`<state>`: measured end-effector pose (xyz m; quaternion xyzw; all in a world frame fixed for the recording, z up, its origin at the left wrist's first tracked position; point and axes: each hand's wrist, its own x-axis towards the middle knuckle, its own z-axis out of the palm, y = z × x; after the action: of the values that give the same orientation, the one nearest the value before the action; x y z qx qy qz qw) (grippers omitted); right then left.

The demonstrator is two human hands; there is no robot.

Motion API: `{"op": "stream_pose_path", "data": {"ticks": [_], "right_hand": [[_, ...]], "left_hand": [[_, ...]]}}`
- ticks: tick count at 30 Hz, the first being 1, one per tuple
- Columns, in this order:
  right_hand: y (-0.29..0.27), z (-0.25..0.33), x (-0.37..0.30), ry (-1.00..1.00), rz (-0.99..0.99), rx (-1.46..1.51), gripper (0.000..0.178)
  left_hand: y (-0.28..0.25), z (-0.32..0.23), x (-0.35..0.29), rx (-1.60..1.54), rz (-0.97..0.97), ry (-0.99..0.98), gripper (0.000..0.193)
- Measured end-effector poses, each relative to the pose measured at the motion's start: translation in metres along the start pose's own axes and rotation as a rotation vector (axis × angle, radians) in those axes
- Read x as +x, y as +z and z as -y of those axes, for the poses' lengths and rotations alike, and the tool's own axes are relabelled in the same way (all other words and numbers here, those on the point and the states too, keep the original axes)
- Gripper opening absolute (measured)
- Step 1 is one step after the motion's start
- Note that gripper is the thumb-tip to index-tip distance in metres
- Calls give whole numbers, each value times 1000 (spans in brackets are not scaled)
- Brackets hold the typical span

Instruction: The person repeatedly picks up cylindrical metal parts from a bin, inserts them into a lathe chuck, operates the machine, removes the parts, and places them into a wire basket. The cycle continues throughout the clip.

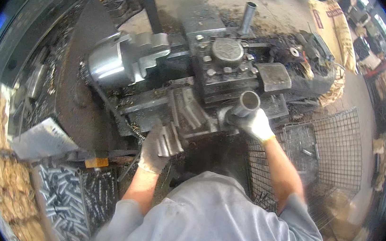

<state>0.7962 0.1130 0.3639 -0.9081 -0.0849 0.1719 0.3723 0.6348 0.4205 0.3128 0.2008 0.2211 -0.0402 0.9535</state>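
Note:
My left hand (pixel 155 150), in a soiled glove, is closed around several short shiny metal pieces (pixel 171 140) held side by side. It is in front of the lathe bed, below the chuck (pixel 114 61). In a white glove, my right hand (pixel 260 126) grips the lower part of an upright metal tube (pixel 247 103) with an open top, at the front of the lathe carriage. Some of its fingers are hidden behind the tube. Beyond the tube is the bolted tool post (pixel 228 52), with a round cap on top.
A second upright tube (pixel 248 18) rises behind the tool post. At lower left, a bin is full of short metal cylinders (pixel 62 203), beside a box of darker pieces (pixel 100 194). A wire basket (pixel 337 149) stands at right. Chips cover the machine's ledges.

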Motion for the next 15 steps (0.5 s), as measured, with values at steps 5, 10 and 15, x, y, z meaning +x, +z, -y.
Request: {"op": "stream_pose_path", "data": {"ticks": [5, 10, 15], "right_hand": [[66, 47, -8, -957, -81, -51, 46], [149, 36, 32, -390, 91, -435, 63], [119, 51, 49, -226, 202, 34, 55]], "left_hand": [[9, 16, -7, 313, -95, -68, 71], [-19, -3, 18, 344, -135, 180, 50], [-51, -33, 22, 328, -178, 253, 52]]}}
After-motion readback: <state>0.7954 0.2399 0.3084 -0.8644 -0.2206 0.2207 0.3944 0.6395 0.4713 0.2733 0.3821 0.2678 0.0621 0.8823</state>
